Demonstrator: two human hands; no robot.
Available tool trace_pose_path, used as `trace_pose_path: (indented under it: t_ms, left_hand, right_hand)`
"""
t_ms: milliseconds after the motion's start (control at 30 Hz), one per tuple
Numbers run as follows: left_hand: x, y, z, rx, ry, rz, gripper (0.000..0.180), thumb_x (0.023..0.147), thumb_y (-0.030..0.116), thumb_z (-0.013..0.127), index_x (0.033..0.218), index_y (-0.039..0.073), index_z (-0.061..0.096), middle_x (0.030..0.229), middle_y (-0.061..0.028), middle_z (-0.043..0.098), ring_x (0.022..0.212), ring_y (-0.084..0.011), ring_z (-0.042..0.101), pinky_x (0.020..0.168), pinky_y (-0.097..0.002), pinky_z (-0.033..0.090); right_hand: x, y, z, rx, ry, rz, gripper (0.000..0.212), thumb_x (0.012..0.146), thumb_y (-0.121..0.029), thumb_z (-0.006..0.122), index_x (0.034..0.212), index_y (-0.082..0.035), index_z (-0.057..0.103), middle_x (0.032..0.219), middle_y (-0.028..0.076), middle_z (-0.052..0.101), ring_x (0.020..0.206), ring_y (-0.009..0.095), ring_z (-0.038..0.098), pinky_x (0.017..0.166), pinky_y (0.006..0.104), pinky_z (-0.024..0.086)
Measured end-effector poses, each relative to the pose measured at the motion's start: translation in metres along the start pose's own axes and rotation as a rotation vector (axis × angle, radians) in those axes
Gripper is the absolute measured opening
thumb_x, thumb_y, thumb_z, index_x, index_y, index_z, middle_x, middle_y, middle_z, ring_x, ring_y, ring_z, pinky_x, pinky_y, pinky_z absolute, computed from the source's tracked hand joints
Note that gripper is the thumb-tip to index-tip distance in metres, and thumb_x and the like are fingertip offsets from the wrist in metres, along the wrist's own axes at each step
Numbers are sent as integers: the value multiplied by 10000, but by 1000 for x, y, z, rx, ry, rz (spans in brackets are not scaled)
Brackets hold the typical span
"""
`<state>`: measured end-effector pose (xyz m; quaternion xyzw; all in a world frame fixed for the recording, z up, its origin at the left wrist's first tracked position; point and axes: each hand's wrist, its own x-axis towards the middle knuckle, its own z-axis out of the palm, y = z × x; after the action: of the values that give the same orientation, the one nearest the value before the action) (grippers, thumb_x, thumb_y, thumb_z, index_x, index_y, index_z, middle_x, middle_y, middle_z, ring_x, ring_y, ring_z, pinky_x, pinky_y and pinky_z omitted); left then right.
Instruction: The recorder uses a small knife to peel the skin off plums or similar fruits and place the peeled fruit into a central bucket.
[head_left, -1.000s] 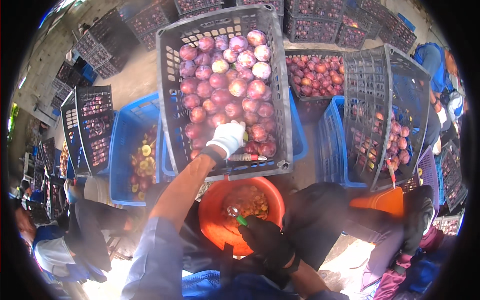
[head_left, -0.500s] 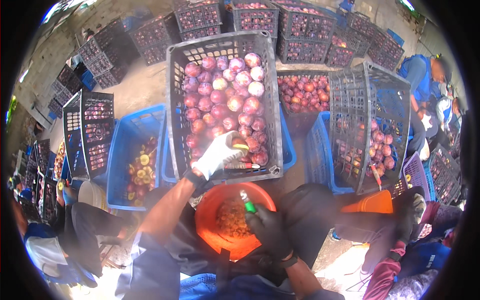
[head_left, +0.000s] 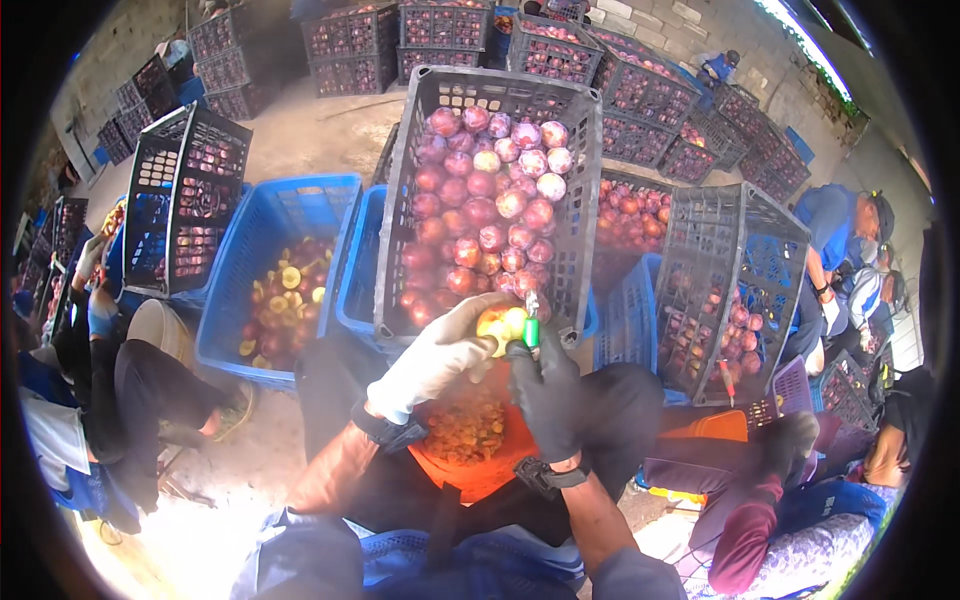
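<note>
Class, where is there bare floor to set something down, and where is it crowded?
Bare floor: between the left blue basket and the stacked crates behind, and a sunlit patch between the person's left leg and a co-worker's leg. Crowded: above the orange bucket, where the left hand and right hand meet by the plum crate.

Both hands are up in front of the body, really close together. The left hand is in a whitish glove and angled up to the right, fingers bent and closed in toward the other one. The right hand is in a black glove, pointing upward, fingers curled into a pretty snug grip. The left forearm slants up from lower left, the right forearm leans in from lower right. Both are bare below the sleeves, with something dark strapped round each wrist.
</note>
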<state>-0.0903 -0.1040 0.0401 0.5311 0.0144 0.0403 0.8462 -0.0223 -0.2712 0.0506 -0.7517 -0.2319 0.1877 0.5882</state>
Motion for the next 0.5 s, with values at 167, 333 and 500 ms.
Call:
trace_pose_path:
  t_ms: [167, 333, 500]
  left_hand:
    - [8, -41, -23, -357, 129, 189, 570, 1004, 293, 574, 1457, -21, 428, 1039, -109, 678, 725, -222, 659, 623, -331, 560]
    - [3, -42, -35, -387, 166, 248, 612, 1002, 484, 580, 1363, -6, 518, 961, -106, 685, 681, -186, 663, 541, -285, 539]
    - [-7, -37, -43, -328, 234, 257, 479, 1014, 367, 544, 1294, -21, 564, 996, -84, 682, 808, -148, 667, 599, -241, 525]
  right_hand:
    - [0, 2, 21, -196, -12, -207, 286, 1001, -86, 605, 1273, -1, 581, 814, 94, 597, 688, 153, 579, 603, 326, 466]
    - [-1, 6, 30, -740, 45, -624, 425, 956, -132, 664, 1343, -11, 538, 873, 124, 627, 768, 262, 642, 652, 381, 504]
    - [-2, -6, 43, -1054, 68, -594, 463, 964, -319, 661, 1359, -101, 556, 832, 123, 675, 610, 306, 677, 525, 410, 522]
